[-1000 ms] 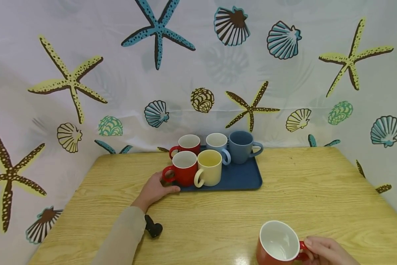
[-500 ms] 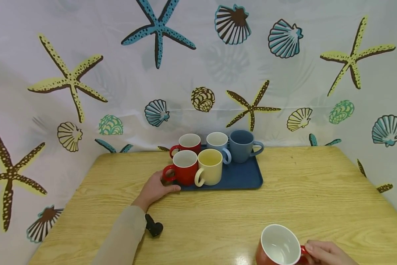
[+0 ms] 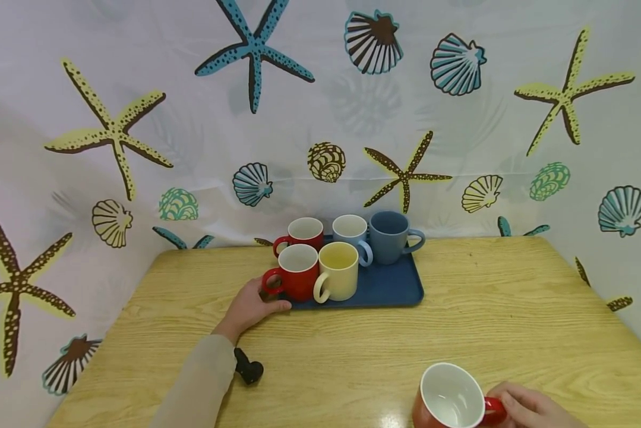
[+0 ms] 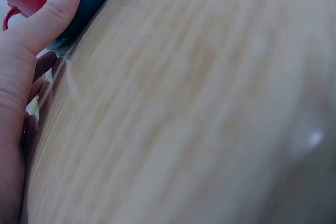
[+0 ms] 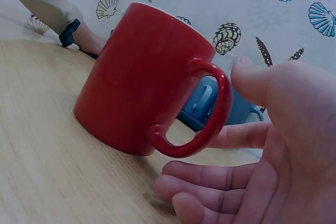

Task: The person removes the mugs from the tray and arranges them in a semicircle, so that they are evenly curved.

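The fingers (image 5: 226,177) of your right hand (image 3: 529,406) sit loosely parted about the handle (image 5: 224,100) of the red mug (image 5: 139,82), with no firm pinch; draw them snug before any lift, and keep it level. The mug stands nearer you than the tray (image 3: 392,286), past its right end. Your left hand (image 3: 250,306) touches the tray's near left corner (gripping or not, you can't tell); steady gently, as five mugs (image 3: 344,284) crowd there.

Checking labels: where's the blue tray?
Head view: the blue tray lies centrally at the far edge of the table, under five mugs, its front-left corner by the left hand.
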### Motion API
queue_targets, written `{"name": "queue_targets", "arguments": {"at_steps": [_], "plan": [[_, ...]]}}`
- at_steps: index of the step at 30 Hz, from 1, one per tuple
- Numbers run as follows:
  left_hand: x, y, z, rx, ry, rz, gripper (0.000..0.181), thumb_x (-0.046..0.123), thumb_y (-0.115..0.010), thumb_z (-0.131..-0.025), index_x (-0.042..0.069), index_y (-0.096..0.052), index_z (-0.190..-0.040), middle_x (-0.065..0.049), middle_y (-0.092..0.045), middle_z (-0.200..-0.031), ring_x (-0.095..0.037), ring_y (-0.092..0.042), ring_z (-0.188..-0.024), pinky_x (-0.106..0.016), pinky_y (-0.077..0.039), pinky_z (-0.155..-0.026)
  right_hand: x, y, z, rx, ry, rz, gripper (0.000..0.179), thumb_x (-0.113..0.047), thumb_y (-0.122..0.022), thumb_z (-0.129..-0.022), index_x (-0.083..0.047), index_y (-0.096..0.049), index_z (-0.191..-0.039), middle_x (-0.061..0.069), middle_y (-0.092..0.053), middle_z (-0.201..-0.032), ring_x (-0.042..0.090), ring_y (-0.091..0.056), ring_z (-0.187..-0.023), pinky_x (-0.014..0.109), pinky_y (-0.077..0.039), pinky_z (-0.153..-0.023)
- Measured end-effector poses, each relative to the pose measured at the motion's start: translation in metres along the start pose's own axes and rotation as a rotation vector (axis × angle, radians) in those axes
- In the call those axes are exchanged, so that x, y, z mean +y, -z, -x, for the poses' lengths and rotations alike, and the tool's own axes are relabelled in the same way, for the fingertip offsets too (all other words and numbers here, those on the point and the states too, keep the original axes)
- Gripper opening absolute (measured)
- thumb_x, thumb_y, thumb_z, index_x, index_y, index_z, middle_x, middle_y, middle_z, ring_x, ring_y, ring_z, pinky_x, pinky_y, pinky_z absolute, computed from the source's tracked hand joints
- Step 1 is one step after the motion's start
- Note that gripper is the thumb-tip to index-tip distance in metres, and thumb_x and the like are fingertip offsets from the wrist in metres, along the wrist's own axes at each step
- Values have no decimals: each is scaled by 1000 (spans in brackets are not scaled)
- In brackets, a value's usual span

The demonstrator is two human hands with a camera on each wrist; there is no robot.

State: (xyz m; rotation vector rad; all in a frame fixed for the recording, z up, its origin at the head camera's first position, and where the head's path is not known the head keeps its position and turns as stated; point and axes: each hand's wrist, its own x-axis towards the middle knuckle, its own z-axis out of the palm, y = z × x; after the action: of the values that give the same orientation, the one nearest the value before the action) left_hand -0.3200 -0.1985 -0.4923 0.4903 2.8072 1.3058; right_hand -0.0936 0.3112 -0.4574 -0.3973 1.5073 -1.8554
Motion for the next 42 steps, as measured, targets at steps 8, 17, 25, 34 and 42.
{"name": "queue_targets", "arguments": {"at_steps": [8,17,25,34,42], "plan": [[2,2,2,6,11,-7,74,47,-77,-70,14,-52,-132,-4,-58,-125,-23,-50,-117,-47,-33,-102,-8,13,0,39,46,115,36,-17,-23,-104,2,-50,-119,8,-63,-97,16,-61,-85,27,-52,-74],[-1,0,2,7,17,-1,72,47,-78,-70,16,-54,-131,-2,-58,-124,-21,-50,-117,-46,-33,-103,-22,15,-8,161,43,271,37,-19,-23,-105,1,-50,-120,12,-64,-103,20,-60,-81,32,-52,-72],[0,1,2,12,18,-11,74,51,-77,-69,17,-54,-131,-1,-58,-124,-21,-51,-116,-46,-34,-102,-29,21,-22,190,65,341,35,-19,-28,-104,6,-47,-119,18,-62,-100,21,-61,-80,32,-52,-67],[0,-1,2,18,4,-6,75,51,-77,-69,16,-54,-131,-2,-57,-125,-22,-51,-116,-45,-35,-101,-38,25,-36,253,39,424,40,-23,-30,-104,11,-44,-119,17,-62,-99,23,-62,-81,36,-53,-68],[-2,-2,1,38,0,-31,74,52,-77,-68,15,-56,-129,-2,-58,-124,-22,-51,-115,-45,-36,-100,-43,31,-52,313,60,439,39,-25,-34,-103,10,-46,-117,18,-61,-97,23,-61,-80,36,-53,-68]]}}
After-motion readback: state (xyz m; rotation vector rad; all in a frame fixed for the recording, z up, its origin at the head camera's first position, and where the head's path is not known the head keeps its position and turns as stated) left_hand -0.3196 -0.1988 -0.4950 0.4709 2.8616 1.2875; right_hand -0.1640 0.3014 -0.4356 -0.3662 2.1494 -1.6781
